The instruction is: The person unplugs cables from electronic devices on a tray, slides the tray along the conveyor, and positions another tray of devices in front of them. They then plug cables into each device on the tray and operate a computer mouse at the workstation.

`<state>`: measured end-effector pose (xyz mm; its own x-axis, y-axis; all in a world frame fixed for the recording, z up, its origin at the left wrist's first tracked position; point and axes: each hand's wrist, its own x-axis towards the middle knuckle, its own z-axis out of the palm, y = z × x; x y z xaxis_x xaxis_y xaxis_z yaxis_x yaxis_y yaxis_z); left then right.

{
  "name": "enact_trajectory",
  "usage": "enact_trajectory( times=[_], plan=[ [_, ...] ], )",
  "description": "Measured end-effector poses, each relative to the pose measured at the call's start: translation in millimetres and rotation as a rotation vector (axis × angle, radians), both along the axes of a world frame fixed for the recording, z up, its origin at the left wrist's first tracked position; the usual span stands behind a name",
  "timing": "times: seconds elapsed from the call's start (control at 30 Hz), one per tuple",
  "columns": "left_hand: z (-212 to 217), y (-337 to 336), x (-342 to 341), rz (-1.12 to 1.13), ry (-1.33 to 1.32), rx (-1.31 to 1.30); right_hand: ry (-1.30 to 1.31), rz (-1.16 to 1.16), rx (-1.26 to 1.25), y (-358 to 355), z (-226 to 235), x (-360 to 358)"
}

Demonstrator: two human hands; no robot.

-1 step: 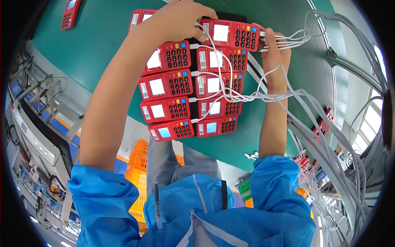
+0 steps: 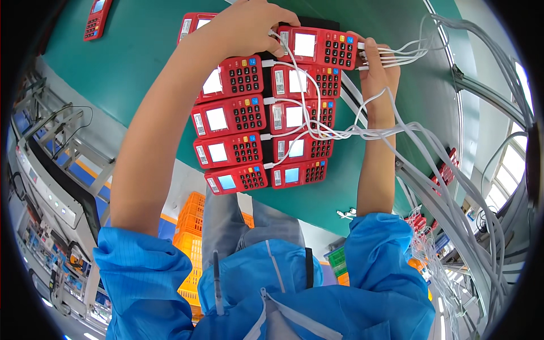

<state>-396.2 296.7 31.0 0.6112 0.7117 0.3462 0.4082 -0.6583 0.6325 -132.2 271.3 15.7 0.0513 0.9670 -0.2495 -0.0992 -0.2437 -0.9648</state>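
Red handheld card payment terminals with black keypads lie in two columns on the green table. My left hand [image 2: 252, 27] grips the left end of the top right terminal [image 2: 305, 45], its finger along the upper edge and its thumb lower down. A white cable plug [image 2: 273, 34] sits by those fingers. At that terminal's other end, my right hand [image 2: 379, 65] is closed round several white cable plugs [image 2: 362, 55], with the thumb over the cables. Whether a plug sits in the terminal there, I cannot tell. Other white cables [image 2: 309, 113] run from the left column's terminals [image 2: 228, 119] across the right column.
Another red terminal [image 2: 97, 20] lies at the far left of the table [image 2: 141, 62]. On the right, a metal rail [image 2: 430, 195] carries a thick bundle of cables [image 2: 453, 170]. Orange crates [image 2: 190, 226] stand below the table edge. A small white cable piece [image 2: 345, 214] lies near my right sleeve.
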Motion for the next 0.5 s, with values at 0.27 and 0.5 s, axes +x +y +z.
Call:
enact_trajectory(
  times=[0.27, 0.5],
  plan=[
    [-3, 11, 11, 0.083, 0.249, -0.474, 0.075, -0.035, -0.024, 0, -4, -1],
    [16, 2, 8, 0.088, 0.284, -0.446, -0.630, -0.154, -0.122, -15, -16, 45]
  ],
)
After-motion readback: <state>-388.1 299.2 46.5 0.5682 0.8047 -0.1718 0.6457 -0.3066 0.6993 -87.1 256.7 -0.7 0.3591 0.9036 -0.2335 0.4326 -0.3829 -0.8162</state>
